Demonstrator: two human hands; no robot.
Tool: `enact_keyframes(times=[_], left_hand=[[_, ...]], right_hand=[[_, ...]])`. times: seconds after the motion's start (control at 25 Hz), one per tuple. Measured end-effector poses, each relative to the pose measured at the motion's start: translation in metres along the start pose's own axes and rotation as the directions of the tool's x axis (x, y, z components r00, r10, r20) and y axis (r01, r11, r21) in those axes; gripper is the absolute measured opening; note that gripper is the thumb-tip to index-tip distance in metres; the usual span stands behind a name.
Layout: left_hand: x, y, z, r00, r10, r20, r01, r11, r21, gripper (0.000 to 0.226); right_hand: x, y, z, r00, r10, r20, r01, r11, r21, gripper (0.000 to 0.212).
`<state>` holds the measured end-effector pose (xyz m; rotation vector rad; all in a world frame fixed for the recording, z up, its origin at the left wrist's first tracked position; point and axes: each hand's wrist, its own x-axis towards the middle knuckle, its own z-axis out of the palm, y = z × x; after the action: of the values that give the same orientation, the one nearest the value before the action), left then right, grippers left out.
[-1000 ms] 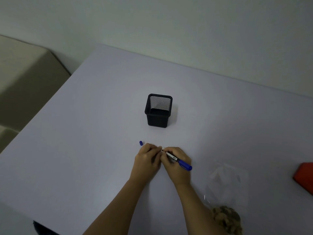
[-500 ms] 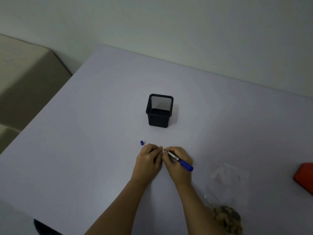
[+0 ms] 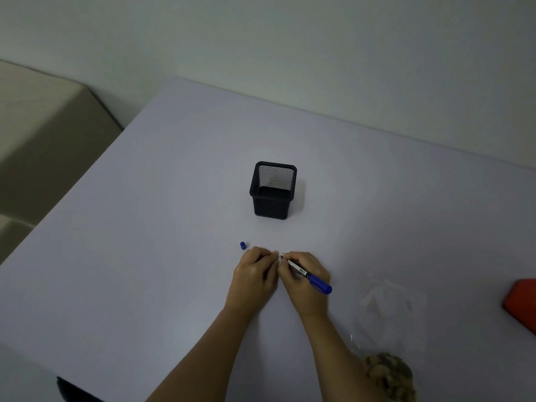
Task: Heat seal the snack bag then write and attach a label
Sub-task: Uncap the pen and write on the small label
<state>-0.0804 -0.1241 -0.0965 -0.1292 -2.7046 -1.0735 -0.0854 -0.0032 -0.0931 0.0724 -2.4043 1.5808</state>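
My right hand [image 3: 304, 281] grips a blue and white marker [image 3: 309, 276], its tip pointing left onto a small white label [image 3: 280, 255] on the table. My left hand [image 3: 255, 274] rests beside it with fingertips pinched on that label, most of which the fingers hide. The marker's blue cap [image 3: 242, 245] lies on the table just left of my left hand. A clear snack bag [image 3: 388, 329] with brown snacks at its bottom lies at the lower right, apart from both hands.
A black mesh pen holder [image 3: 272, 190] stands behind the hands at the table's middle. A red object [image 3: 522, 303] is cut off by the right edge. The pale table [image 3: 145, 256] ends at the left, with a beige surface beyond.
Both hands stay together at the same spot; the marker's tip shifts only slightly on the label. Nothing else moved.
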Motion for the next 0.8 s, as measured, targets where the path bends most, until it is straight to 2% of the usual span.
enact_keyframes(times=[0.8], left_hand=[[-0.0002, -0.0017, -0.0008, 1.0, 0.0, 0.006, 0.0, 1.0, 0.025, 0.029]], right_hand=[[0.0, -0.0012, 0.0009, 1.0, 0.016, 0.016, -0.016, 0.999, 0.032, 0.013]])
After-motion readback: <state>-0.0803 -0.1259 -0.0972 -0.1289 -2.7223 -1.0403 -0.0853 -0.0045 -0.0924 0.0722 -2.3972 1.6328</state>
